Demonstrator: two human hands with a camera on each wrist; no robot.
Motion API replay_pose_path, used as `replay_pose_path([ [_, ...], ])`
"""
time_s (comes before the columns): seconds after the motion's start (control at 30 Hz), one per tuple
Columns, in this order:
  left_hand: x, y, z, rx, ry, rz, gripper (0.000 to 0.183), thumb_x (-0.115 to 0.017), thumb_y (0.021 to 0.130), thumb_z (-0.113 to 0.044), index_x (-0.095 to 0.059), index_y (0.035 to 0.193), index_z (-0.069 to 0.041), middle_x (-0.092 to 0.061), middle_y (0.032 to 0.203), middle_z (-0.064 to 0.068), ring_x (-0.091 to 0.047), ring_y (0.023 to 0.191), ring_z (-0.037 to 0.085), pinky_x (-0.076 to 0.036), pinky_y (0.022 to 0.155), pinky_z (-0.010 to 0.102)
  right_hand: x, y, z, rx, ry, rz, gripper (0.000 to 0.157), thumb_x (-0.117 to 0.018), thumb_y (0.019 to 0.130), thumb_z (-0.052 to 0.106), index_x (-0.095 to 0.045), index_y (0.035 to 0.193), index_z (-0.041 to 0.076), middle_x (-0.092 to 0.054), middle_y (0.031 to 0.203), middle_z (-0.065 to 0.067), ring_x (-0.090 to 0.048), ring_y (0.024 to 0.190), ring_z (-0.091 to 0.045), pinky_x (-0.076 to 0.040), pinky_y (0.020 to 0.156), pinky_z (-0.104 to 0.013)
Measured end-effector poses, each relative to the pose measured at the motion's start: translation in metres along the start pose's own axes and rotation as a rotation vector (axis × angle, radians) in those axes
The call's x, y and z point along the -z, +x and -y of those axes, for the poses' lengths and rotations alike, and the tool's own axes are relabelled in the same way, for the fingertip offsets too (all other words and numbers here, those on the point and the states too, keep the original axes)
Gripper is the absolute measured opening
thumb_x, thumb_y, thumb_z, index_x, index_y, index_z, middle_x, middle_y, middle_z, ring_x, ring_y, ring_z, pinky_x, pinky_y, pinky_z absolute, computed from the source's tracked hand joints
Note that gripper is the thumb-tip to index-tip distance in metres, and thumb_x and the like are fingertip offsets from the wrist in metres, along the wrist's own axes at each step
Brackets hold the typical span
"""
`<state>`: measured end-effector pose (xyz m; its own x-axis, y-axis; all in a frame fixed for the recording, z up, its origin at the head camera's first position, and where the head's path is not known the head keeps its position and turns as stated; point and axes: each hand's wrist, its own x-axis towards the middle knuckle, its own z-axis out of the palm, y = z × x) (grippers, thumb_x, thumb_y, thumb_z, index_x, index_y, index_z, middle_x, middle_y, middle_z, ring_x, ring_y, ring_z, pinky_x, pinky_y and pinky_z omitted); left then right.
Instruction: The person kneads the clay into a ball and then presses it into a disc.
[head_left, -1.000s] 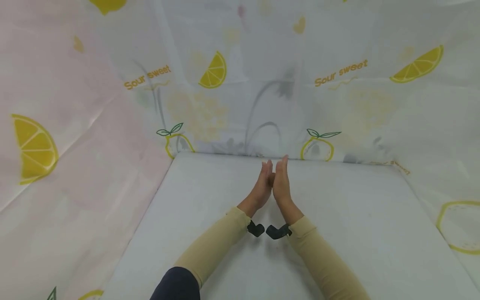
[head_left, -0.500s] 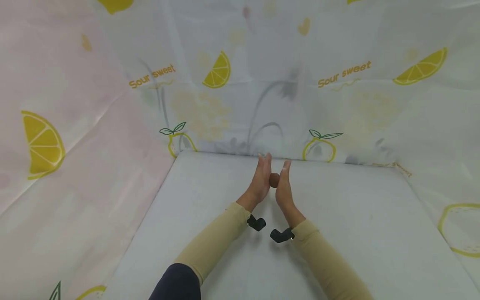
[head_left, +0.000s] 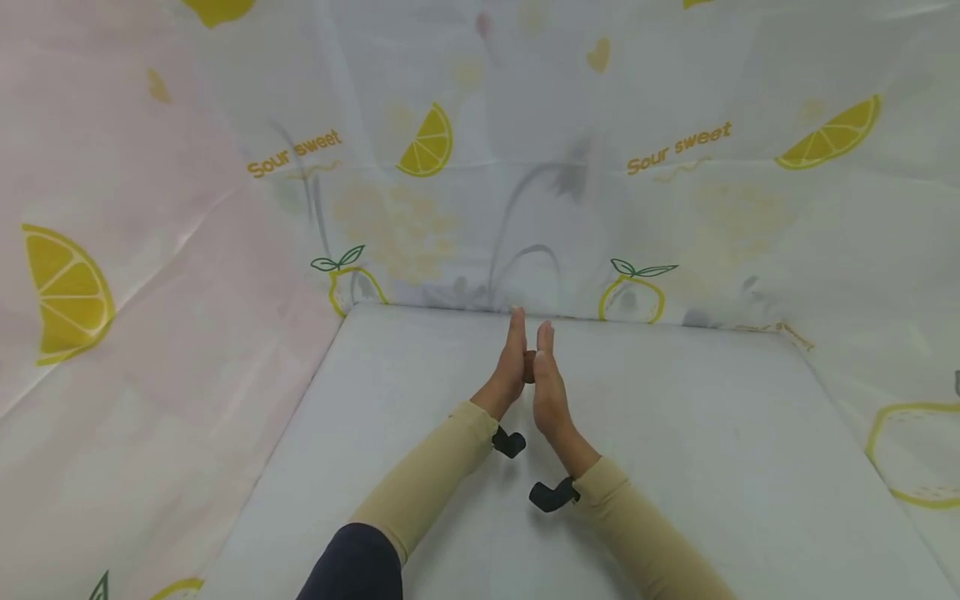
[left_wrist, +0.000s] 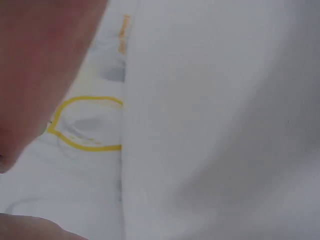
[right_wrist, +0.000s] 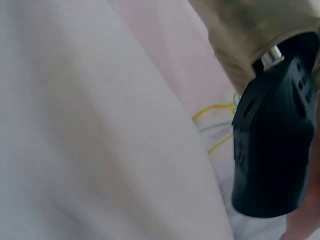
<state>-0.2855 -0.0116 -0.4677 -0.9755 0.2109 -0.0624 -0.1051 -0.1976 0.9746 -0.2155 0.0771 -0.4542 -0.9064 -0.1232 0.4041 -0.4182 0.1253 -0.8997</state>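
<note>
Between the two flat palms sits a small brown ball [head_left: 530, 367], partly covered by the fingers; its material cannot be told. My left hand [head_left: 512, 365] presses it from the left, fingers straight and pointing away from me. From the other side my right hand [head_left: 551, 393] lies against it, its fingers also straight and set a little nearer to me. Both hands appear raised over the white table. In the left wrist view only blurred skin [left_wrist: 40, 75] shows at the left side. The right wrist view catches a strip of hand [right_wrist: 306, 215], with the ball out of sight.
A white tabletop [head_left: 675, 433] lies beneath the arms. Behind and left of it hangs a lemon-printed sheet [head_left: 465, 217]. Each wrist carries a black camera; the left one [head_left: 509, 442] and the right one [head_left: 553, 496] are close together.
My right hand has drawn back toward me relative to the left. The ball, mostly hidden at first, came into fuller view and is now partly covered again between the palms.
</note>
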Motion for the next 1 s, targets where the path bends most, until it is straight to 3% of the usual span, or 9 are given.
replay_pose_path([
  [0.07,0.003,0.001,0.001,0.014,-0.013,-0.007,0.09,-0.018,0.094,-0.082,-0.005,0.165,-0.029,-0.006,0.17,0.006,-0.053,0.1,0.015,-0.039,0.094,0.031,-0.004,0.002,-0.005,0.018,0.009,0.006,0.052,-0.018,0.11,0.006,-0.006,0.157,-0.011,0.005,0.167,-0.022,0.007,0.156,-0.032,0.0,0.125,-0.045],
  [0.1,0.005,0.002,0.001,0.012,-0.022,-0.003,0.089,-0.017,0.095,-0.081,-0.004,0.165,-0.028,-0.004,0.171,0.004,-0.051,0.117,0.015,-0.035,0.103,0.034,-0.006,0.003,-0.009,0.021,0.005,0.006,0.052,-0.018,0.11,0.006,-0.005,0.158,-0.009,0.006,0.168,-0.02,0.009,0.155,-0.031,0.001,0.124,-0.047],
  [0.17,0.006,0.003,0.002,0.002,-0.05,0.017,0.088,-0.017,0.098,-0.078,-0.001,0.165,-0.024,0.003,0.171,-0.001,-0.022,0.149,0.014,-0.015,0.121,0.041,-0.01,0.007,-0.016,0.031,0.001,-0.003,0.053,-0.019,0.11,0.007,-0.003,0.159,-0.006,0.007,0.168,-0.018,0.01,0.155,-0.03,0.003,0.124,-0.049],
  [0.2,0.006,0.003,0.002,-0.004,-0.062,0.032,0.088,-0.016,0.099,-0.077,0.0,0.165,-0.022,0.007,0.171,-0.003,-0.006,0.154,0.014,-0.005,0.123,0.042,-0.011,0.01,-0.02,0.038,-0.002,-0.012,0.053,-0.019,0.111,0.008,-0.002,0.16,-0.004,0.007,0.169,-0.017,0.01,0.155,-0.029,0.003,0.124,-0.048],
  [0.23,0.007,0.003,0.003,-0.008,-0.069,0.048,0.088,-0.016,0.099,-0.076,0.001,0.165,-0.02,0.008,0.171,-0.003,0.001,0.155,0.014,0.001,0.124,0.043,-0.011,0.012,-0.021,0.044,-0.004,-0.021,0.054,-0.019,0.111,0.01,-0.001,0.16,-0.003,0.007,0.169,-0.016,0.01,0.155,-0.03,0.004,0.124,-0.048],
  [0.33,0.006,0.002,0.005,-0.031,-0.063,0.102,0.09,-0.014,0.1,-0.075,0.005,0.164,-0.015,0.01,0.171,-0.001,0.001,0.156,0.022,0.002,0.124,0.046,-0.01,0.019,-0.02,0.043,-0.003,-0.052,0.056,-0.018,0.112,0.02,0.0,0.161,-0.001,0.004,0.17,-0.016,0.009,0.156,-0.029,0.004,0.124,-0.047],
  [0.6,-0.002,-0.006,0.009,-0.093,-0.024,0.23,0.091,-0.008,0.1,-0.072,0.009,0.163,-0.009,0.012,0.17,0.005,0.01,0.155,0.02,0.004,0.124,0.05,0.005,0.039,-0.023,-0.062,0.008,-0.111,0.069,-0.018,0.111,0.046,0.001,0.163,0.004,0.003,0.17,-0.011,0.006,0.156,-0.019,0.002,0.125,-0.041],
  [0.8,-0.008,-0.008,0.006,-0.09,-0.064,0.272,0.086,-0.007,0.101,-0.07,0.011,0.163,-0.013,0.01,0.17,0.008,0.01,0.155,0.023,0.004,0.123,0.054,0.016,0.047,-0.033,-0.106,0.033,-0.122,0.07,-0.017,0.111,0.046,0.003,0.162,0.003,0.004,0.17,-0.009,0.003,0.156,-0.017,-0.001,0.125,-0.036],
  [1.0,-0.007,-0.011,-0.001,-0.109,-0.097,0.277,0.084,-0.002,0.102,-0.068,0.011,0.163,-0.011,0.013,0.17,0.004,0.013,0.155,0.019,0.005,0.123,0.051,0.019,0.048,-0.039,-0.151,0.07,-0.105,0.069,-0.015,0.111,0.047,0.004,0.163,0.006,0.003,0.171,-0.008,-0.002,0.155,-0.017,-0.004,0.125,-0.039],
])
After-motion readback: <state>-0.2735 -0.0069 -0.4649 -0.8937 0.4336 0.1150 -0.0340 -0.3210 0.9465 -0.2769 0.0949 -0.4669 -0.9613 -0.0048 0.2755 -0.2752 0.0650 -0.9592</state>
